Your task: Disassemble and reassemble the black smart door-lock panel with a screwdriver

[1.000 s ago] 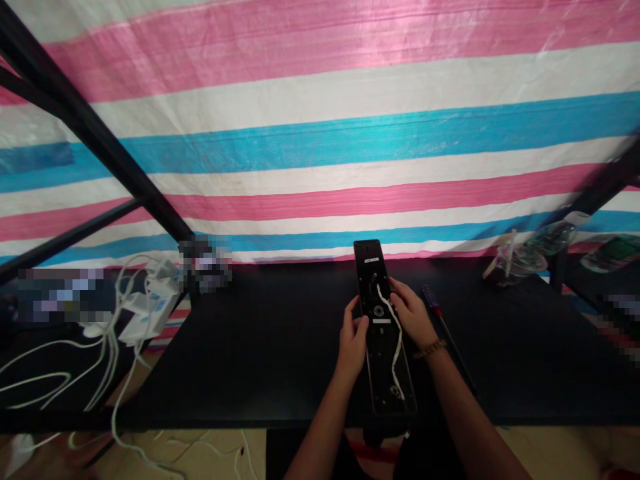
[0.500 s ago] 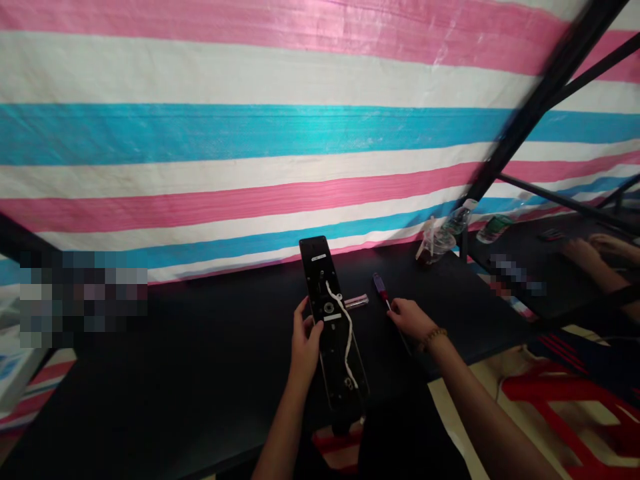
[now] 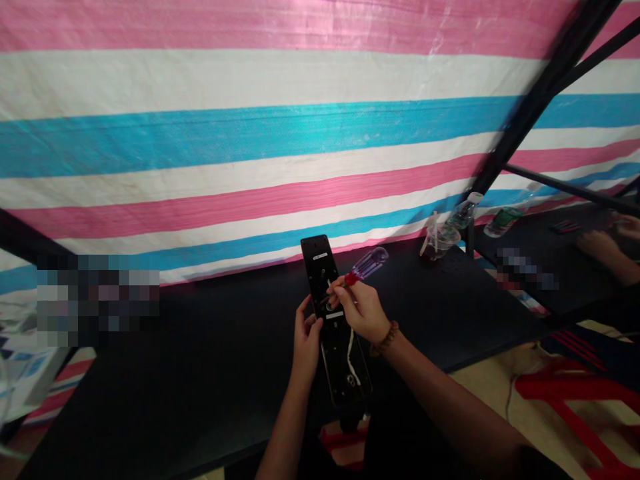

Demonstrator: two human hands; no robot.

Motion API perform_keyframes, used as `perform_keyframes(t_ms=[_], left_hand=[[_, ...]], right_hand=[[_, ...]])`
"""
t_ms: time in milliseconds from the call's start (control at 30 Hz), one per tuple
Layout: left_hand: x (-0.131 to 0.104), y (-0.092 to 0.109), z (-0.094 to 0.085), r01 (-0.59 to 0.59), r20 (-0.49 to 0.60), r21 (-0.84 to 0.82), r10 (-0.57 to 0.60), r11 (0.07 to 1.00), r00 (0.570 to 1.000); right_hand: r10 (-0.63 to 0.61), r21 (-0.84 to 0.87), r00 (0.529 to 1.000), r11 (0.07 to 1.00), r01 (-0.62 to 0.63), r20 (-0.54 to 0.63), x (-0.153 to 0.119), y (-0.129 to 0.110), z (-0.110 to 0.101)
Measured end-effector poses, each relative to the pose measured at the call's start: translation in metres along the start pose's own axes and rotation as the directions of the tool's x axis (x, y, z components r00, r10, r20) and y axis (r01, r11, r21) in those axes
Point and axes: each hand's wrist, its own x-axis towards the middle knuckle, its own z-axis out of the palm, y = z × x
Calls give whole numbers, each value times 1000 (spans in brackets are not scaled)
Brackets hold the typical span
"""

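A long black panel (image 3: 340, 353) with a white cable (image 3: 351, 363) along its lower half stands over the table's front part. My left hand (image 3: 306, 337) grips its left edge, thumb on the face and fingers behind. In my right hand (image 3: 364, 310) is a screwdriver (image 3: 369, 264) with a clear purplish handle and red collar. Its handle points up and to the right, and its shaft slants down toward the round fitting near the panel's middle. The right fingers hide part of the cable and the tip is hard to make out.
The black table (image 3: 210, 360) meets a striped sheet (image 3: 250, 147) behind. Plastic cups (image 3: 440, 240) and a bottle (image 3: 465, 210) stand at the back right by a dark metal post. Another person's hands (image 3: 600, 245) rest over the right table. A red stool (image 3: 575, 390) is below.
My right hand has lifted the screwdriver from the table on the right and brought it left over the panel. My left hand still holds the panel. The view has shifted slightly.
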Motion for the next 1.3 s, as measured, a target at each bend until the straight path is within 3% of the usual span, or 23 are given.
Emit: perform_keyframes(t_ms=[267, 467, 567, 700, 900, 1000, 1067, 1200, 1300], left_hand=[[-1, 1, 0, 18, -11, 13, -18, 1000, 1000], [-2, 1, 1, 18, -6, 15, -18, 1000, 1000], [-1, -4, 1, -17, -9, 34, 18, 999, 1000], [-4, -10, 1, -133, -45, 181, 144, 974, 989], [-10, -9, 2, -223, -79, 394, 274, 892, 959], [-4, 0, 1, -296, -80, 432, 364, 852, 928], [4, 8, -1, -341, -80, 445, 416, 828, 906], [17, 25, -3, -389, -17, 488, 454, 781, 891], [20, 32, -4, -415, 39, 519, 464, 748, 885]], right_hand=[[-120, -225, 985, 963, 146, 127, 18, -1, 2], [-141, -287, 965, 936, 202, 220, 26, -13, -4], [-159, -271, 942, 931, 243, 297, 31, -20, -4], [-191, -256, 906, 919, 301, 378, 37, -26, 0], [-234, -161, 932, 945, 286, 278, 43, -30, 10], [-197, -122, 959, 967, 225, 203, 43, -28, 12], [-204, -111, 956, 967, 231, 213, 41, -26, 13], [-228, -129, 935, 954, 270, 272, 36, -24, 13], [-204, -118, 957, 966, 231, 207, 33, -25, 15]])
